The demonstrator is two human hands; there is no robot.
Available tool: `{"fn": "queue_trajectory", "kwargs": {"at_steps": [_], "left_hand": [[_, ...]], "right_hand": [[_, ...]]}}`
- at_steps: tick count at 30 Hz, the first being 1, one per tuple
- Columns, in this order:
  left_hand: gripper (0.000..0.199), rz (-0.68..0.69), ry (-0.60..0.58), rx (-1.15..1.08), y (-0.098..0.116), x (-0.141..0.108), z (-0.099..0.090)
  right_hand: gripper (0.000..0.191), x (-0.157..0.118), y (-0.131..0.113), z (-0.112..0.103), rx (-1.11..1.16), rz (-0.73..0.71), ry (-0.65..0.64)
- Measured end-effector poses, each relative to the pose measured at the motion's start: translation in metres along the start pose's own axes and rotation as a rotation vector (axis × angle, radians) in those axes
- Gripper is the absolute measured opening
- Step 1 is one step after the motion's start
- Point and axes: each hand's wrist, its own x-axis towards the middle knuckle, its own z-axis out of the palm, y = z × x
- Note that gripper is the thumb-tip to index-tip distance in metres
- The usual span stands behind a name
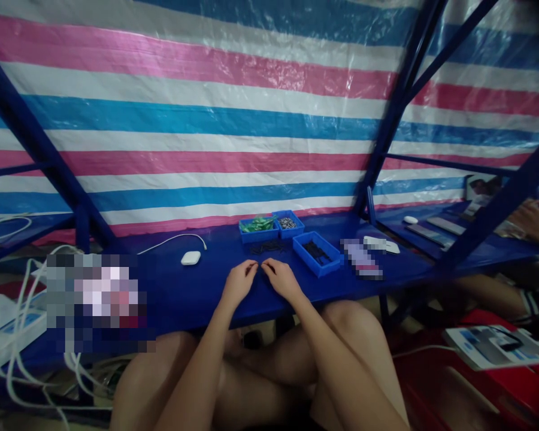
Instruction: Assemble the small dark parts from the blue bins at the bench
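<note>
A: While the left hand (241, 281) and right hand (281, 278) sit over the blue table (175, 293), what's the finger state?

B: Both curled, thumbs near index tips, hands just apart. Can't tell if either pinches a small piece; too small and dark there.

A: Where's the stock? Call 12 toward the striped sheeting (251, 114).

B: Loose black pieces (269, 246) at 12, just past the fingertips. More in the black-parts bin (330, 267) at 2. Green-parts bin (260, 237) at 12, farther out; metallic-bits bin (299, 230) at 1, right beside it.

A: How do the black ones handle?

B: My read: very light, thin, maybe springy; material unclear. Heap could tangle. Fingertip pinch near one end, low force, one at a time. Probably not fragile, but easy to drop.

A: Labels?

B: Nothing legible. Bins: no readable marks. White case (191, 258) between 9 and 10: none I can make out. Printed box (476, 354) between 3 and 4: too blurred. Pixelated patches near 3 and 9 are unreadable.
</note>
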Motion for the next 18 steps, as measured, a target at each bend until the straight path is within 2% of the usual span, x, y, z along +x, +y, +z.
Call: {"fn": "queue_trajectory", "kwargs": {"at_steps": [10, 18], "left_hand": [[0.022, 0.009, -0.023, -0.065, 0.0039, -0.0022, -0.0005], [0.022, 0.051, 0.001, -0.153, 0.0015, 0.0021, -0.0021]], "right_hand": [[0.017, 0.0023, 0.0046, 0.0018, 0.086, 0.014, 0.085], [0.016, 0.0029, 0.0056, 0.0024, 0.056, -0.002, 0.063]]}}
